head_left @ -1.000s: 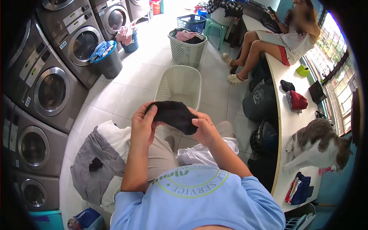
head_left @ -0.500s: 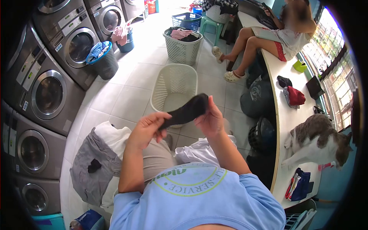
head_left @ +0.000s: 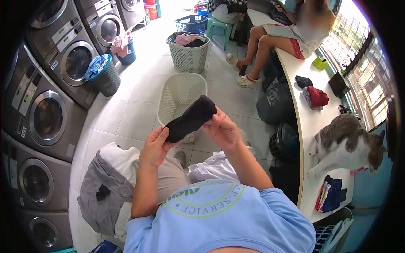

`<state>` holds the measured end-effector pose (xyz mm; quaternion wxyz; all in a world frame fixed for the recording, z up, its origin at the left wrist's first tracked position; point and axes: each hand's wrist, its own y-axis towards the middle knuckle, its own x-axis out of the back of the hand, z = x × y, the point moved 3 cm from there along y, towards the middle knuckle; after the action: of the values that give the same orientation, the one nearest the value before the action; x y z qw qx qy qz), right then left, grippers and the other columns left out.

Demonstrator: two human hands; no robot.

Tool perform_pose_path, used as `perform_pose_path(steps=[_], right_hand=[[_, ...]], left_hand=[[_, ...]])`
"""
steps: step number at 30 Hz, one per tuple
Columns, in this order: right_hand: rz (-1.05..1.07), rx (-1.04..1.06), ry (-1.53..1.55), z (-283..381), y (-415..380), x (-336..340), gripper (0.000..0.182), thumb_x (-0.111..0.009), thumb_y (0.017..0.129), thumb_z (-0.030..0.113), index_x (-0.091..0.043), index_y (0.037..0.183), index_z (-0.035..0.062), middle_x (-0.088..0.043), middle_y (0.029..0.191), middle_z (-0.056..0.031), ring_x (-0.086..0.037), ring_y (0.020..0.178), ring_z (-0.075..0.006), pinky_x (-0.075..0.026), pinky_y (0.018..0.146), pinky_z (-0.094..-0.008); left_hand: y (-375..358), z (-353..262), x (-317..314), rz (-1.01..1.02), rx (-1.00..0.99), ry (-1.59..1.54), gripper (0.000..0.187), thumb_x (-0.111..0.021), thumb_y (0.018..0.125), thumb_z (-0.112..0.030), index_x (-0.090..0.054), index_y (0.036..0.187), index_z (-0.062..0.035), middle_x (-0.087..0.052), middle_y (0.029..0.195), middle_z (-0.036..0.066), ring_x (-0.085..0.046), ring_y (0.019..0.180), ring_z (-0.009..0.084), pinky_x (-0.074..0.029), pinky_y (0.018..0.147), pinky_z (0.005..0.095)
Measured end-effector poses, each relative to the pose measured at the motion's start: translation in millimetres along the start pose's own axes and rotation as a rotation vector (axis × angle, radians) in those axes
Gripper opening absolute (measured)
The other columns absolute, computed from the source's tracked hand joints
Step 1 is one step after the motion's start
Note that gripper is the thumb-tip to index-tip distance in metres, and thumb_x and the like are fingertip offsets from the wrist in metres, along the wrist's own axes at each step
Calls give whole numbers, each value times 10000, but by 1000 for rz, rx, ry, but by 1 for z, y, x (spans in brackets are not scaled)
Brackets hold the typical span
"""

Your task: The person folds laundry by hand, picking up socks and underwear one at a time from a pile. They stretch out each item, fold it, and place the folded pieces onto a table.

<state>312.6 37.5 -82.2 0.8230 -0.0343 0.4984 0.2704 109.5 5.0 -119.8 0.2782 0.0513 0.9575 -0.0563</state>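
Observation:
A black sock-like cloth (head_left: 190,119) is stretched between my two hands over the lap. My left hand (head_left: 156,145) pinches its lower left end. At the upper right end, my right hand (head_left: 222,130) holds it between thumb and fingers. Behind the cloth stands a pale laundry basket (head_left: 181,88) with perforated sides. Grey cloth (head_left: 101,198) and white cloth (head_left: 120,162) lie at my left, with a small black piece (head_left: 102,192) on the grey. More white cloth (head_left: 219,168) rests on my lap.
Washing machines (head_left: 47,117) line the left. A long counter (head_left: 292,80) on the right bears a cat (head_left: 348,143), red folded cloth (head_left: 317,96) and blue folded cloth (head_left: 332,194). A person (head_left: 310,31) sits on its far end. A filled basket (head_left: 188,52) stands ahead.
The black cloth has moved slightly left and lies flatter between my hands. The view has shifted, so the surroundings on the right appear further left.

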Motion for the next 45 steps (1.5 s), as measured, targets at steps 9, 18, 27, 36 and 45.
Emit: perform_pose_path(steps=[9, 18, 27, 36, 45], right_hand=[[133, -19, 230, -6, 5, 3, 333, -408, 950, 209, -440, 1223, 21, -539, 1096, -28, -480, 1083, -133, -356, 1010, -309], [-361, 183, -401, -9, 2, 14, 127, -684, 809, 76, -632, 912, 21, -629, 839, 7, -568, 753, -84, -447, 721, -239], [-438, 130, -377, -49, 1, 31, 138, -691, 813, 106, -579, 775, 37, -590, 739, -7, -586, 672, -76, -519, 592, -223], [-313, -171, -467, -111, 10, 44, 291, -609, 858, 59, -470, 1114, 48, -604, 853, -83, -635, 691, -148, -539, 623, -268], [-251, -862, -941, -219, -47, 137, 405, -642, 800, 61, -460, 1150, -31, -623, 864, -134, -652, 711, -203, -548, 586, -315]], left_hand=[[-8, 9, -16, 101, 180, -94, 312, -523, 937, -190, -501, 1196, -19, -623, 983, 78, -621, 778, 143, -563, 650, 316], [-10, 11, -14, 46, -70, 656, 225, -547, 887, -87, -606, 1053, 53, -586, 998, 69, -575, 860, 133, -514, 713, 257], [1, 7, 34, -520, -259, 28, 227, -514, 851, -117, -615, 1004, 17, -608, 959, 45, -573, 836, 135, -452, 664, 234], [-35, -22, 111, -564, -129, 814, 171, -602, 859, -162, -647, 886, 1, -547, 668, -30, -385, 525, 32, -264, 428, 220], [-78, 58, 221, -356, 430, 1015, 420, -704, 754, -442, -646, 704, -28, -566, 582, 49, -495, 430, 116, -376, 396, 294]])
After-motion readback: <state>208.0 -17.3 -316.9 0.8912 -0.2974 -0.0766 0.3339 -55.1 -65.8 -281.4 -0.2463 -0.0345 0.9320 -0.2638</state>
